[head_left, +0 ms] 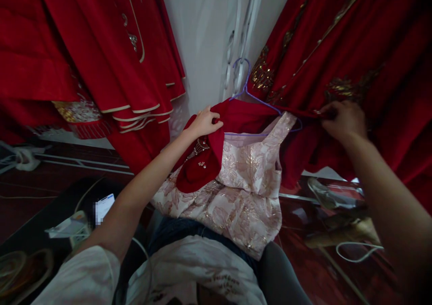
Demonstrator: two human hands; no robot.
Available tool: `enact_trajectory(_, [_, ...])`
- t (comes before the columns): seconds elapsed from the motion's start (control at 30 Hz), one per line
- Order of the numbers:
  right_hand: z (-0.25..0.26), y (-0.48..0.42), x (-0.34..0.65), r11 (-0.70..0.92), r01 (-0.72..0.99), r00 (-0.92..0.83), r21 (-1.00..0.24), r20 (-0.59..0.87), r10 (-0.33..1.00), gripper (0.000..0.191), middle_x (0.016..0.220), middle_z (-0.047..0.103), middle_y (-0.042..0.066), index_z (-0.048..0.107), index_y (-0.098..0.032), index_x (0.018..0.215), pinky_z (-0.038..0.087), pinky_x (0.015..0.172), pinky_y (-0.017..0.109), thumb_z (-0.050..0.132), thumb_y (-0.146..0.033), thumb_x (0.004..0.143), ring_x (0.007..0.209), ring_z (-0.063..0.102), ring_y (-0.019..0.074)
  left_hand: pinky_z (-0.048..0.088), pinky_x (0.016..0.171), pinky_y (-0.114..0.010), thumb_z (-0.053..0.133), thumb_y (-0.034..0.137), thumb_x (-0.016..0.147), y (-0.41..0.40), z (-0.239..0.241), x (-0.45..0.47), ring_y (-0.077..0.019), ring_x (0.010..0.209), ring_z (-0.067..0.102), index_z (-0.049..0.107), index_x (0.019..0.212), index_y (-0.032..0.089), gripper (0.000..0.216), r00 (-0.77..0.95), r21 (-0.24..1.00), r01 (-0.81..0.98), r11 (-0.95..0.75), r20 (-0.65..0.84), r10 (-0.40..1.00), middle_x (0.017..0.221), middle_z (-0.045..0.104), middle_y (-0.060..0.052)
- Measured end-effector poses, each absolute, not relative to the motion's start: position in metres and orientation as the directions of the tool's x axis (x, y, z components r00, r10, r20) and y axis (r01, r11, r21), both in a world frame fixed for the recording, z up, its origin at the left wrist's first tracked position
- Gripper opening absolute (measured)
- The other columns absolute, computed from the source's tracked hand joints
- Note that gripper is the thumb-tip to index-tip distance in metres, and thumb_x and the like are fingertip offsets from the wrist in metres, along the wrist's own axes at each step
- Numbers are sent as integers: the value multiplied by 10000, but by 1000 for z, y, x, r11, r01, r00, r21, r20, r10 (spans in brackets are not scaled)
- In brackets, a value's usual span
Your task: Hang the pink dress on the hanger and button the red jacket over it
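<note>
White shirt (192,264): is filling the bottom edge, nearest the camera.
Red cloth (195,178): is stretching sideways between left hand (204,123) and right hand (347,121), across a purple hanger (256,97).
Pale patterned dress (249,165): is hanging below, nearer the left.
Left grip: is pinching red cloth, forearm slanting up-right.
Right grip: is pinching its far edge.

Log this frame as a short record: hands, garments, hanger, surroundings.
Left hand: gripping red cloth with jewelled trim
Right hand: gripping red cloth, held out to the right
Dress: pale floral dress, partly covered by the red cloth
Hanger: purple hanger, hook beside metal door handles
Surroundings: red garments hanging on both sides
</note>
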State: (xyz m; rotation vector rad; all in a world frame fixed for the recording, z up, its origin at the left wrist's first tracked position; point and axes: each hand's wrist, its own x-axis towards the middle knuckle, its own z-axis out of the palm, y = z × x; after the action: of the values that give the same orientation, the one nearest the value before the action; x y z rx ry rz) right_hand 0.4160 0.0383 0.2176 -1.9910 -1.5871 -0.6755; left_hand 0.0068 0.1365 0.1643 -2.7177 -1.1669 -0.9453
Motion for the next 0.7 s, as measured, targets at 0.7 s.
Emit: enact_trajectory(0.7, [144, 25, 182, 335, 785, -94, -521, 435, 895, 88, 605, 525, -29, 456, -240, 837, 375, 548, 265, 539, -235, 809, 515, 505, 155, 343, 978, -529, 501, 300, 865, 109, 155, 14, -376, 1153, 483, 655, 904, 146, 221, 326, 234, 812, -536, 580, 747, 1107, 521, -181])
